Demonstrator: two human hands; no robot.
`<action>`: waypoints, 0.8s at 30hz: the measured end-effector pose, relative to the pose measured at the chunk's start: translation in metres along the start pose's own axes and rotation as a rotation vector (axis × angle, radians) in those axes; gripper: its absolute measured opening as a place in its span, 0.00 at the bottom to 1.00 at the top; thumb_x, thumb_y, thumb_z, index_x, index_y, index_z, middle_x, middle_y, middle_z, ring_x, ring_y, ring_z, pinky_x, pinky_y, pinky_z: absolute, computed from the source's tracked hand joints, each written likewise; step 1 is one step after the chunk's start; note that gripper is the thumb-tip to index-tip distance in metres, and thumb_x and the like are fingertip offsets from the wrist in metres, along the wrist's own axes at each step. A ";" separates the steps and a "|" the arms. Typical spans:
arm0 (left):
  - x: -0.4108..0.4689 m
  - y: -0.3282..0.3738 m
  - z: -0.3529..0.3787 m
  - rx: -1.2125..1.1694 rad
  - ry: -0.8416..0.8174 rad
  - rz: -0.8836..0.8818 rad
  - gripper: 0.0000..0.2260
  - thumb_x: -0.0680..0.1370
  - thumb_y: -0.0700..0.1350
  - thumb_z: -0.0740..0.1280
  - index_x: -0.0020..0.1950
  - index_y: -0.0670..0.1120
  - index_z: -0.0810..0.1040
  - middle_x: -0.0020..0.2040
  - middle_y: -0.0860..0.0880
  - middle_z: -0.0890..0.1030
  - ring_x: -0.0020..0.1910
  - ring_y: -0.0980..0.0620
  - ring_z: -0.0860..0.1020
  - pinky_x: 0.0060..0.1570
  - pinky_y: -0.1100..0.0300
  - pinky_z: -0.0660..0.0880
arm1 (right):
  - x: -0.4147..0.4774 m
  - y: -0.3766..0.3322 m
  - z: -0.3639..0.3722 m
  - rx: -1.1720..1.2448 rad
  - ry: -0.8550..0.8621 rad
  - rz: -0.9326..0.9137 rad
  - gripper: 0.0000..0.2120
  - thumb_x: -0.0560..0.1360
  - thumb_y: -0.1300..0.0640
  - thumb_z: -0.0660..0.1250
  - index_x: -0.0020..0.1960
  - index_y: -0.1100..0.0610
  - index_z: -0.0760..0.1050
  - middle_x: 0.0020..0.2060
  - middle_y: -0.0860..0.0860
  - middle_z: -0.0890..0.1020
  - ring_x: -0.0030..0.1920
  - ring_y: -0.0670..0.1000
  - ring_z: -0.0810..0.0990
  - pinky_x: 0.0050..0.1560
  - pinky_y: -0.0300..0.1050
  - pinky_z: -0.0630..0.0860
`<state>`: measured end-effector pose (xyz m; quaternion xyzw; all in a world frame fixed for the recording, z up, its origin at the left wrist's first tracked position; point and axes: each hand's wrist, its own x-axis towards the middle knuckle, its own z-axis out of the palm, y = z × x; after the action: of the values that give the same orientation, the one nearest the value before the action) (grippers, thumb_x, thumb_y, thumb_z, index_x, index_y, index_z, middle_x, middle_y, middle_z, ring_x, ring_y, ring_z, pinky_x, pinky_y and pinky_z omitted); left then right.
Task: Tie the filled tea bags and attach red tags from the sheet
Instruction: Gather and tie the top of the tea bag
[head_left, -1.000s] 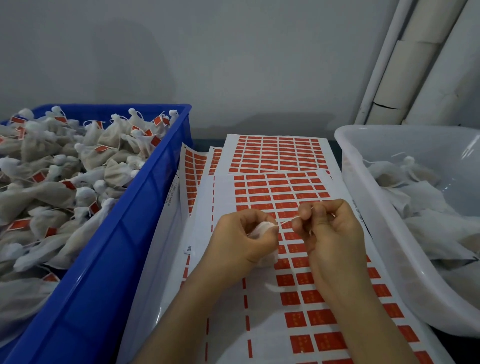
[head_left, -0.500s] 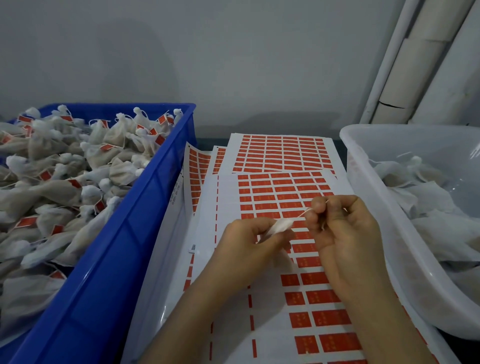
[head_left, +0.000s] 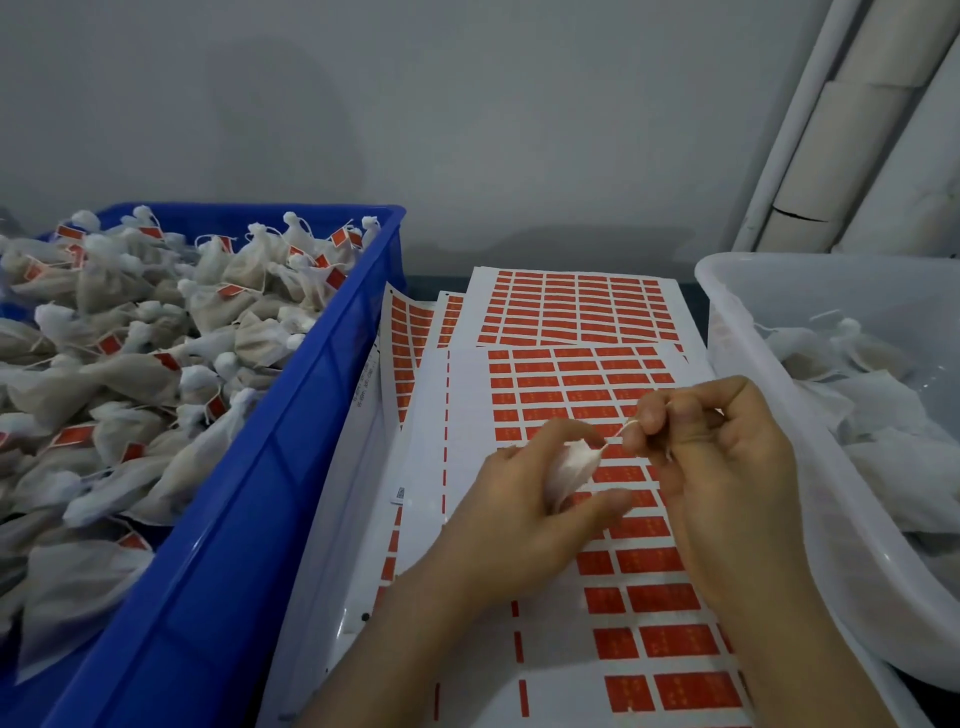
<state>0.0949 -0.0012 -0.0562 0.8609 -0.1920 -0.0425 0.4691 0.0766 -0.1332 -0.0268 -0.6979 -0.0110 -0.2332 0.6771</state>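
Your left hand (head_left: 524, 499) gripping a white tea bag (head_left: 571, 470), your right hand (head_left: 722, 462) fingers pinching its string (head_left: 621, 430), both hovering over the red tag sheet (head_left: 649, 644).

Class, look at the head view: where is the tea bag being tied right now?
The tea bag is held in the left hand, low centre, above the tag sheet, between the blue crate and clear tub.

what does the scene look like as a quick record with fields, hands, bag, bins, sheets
left hand: holds a white tea bag
right hand: pinches the bag's string, drawn up from the bag's neck
blue bin: on the left, heaped with tied bags bearing red tags
white tub: on the right, holds untagged bags
tag sheets: overlapping between the bins, under both hands
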 end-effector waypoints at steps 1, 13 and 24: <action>-0.001 -0.001 0.002 0.054 0.031 0.007 0.16 0.71 0.67 0.62 0.57 0.71 0.62 0.61 0.60 0.74 0.56 0.55 0.77 0.51 0.60 0.78 | -0.001 0.000 0.002 -0.014 -0.005 -0.013 0.06 0.77 0.54 0.57 0.43 0.51 0.71 0.34 0.46 0.81 0.37 0.47 0.82 0.38 0.30 0.76; -0.001 0.001 0.009 0.270 0.361 0.265 0.17 0.76 0.56 0.52 0.52 0.51 0.77 0.42 0.52 0.84 0.42 0.70 0.66 0.56 0.74 0.46 | -0.011 -0.003 0.008 -0.114 -0.069 -0.109 0.07 0.73 0.48 0.58 0.44 0.50 0.71 0.37 0.45 0.81 0.42 0.47 0.82 0.43 0.30 0.76; 0.004 0.008 0.014 0.342 0.278 0.189 0.05 0.78 0.49 0.58 0.42 0.54 0.68 0.38 0.57 0.75 0.37 0.60 0.69 0.64 0.59 0.59 | -0.009 -0.007 0.005 0.022 -0.067 -0.122 0.05 0.73 0.52 0.58 0.41 0.52 0.70 0.32 0.49 0.78 0.34 0.50 0.78 0.43 0.45 0.79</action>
<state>0.0932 -0.0180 -0.0575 0.9036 -0.2100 0.1537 0.3404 0.0674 -0.1255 -0.0233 -0.6957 -0.0788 -0.2504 0.6686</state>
